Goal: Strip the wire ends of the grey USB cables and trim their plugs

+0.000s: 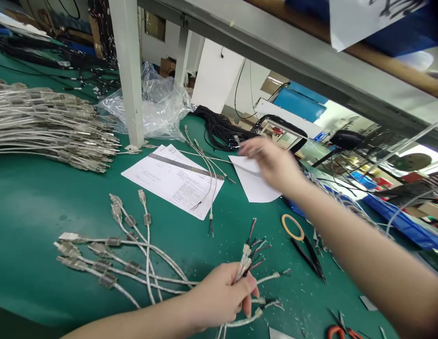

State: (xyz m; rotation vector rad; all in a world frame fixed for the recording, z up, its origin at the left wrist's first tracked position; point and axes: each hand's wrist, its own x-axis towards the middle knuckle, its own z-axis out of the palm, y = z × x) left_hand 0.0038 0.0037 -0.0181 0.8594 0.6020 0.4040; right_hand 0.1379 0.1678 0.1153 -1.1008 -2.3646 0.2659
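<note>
While the left hand [219, 296] is closed around a bunch of clear-jacketed cables [148, 268], it grips them just behind their stripped ends [254, 249], so the coloured wires stick up above the fist and stay easy to reach. On the other side of the grip, the cables fan out to the left over the green mat [35, 202] and their metal plugs [68, 238] lie flat on it, each with a small ferrite block behind — it seems the hand holds only the working ends and lets the rest lie free. Just right of this fist lie black cutters [311, 259] with a yellowish ring of tape [292, 227] beside them, and a red-handled tool [341, 332] is at the lower edge, all within short reach of both hands.

Farther from the grip, the right hand [271, 162] is stretched forward over a blank white sheet [254, 181]. It is blurred, but the fingers look pressed together on one thin cable [247, 153]. I cannot tell if the pinch is firm. Left of that hand a printed paper [169, 181] lies under a steel ruler [185, 165], and some loose cables [205, 162] are crossing it — probably the ruler is kept there for checking length.

Beyond, to the far left of both hands, a big stack of finished cables [45, 122] is lying in order. Behind the white post [129, 70] there is a crumpled plastic bag [158, 103] and a heap of black cables [222, 132].
</note>
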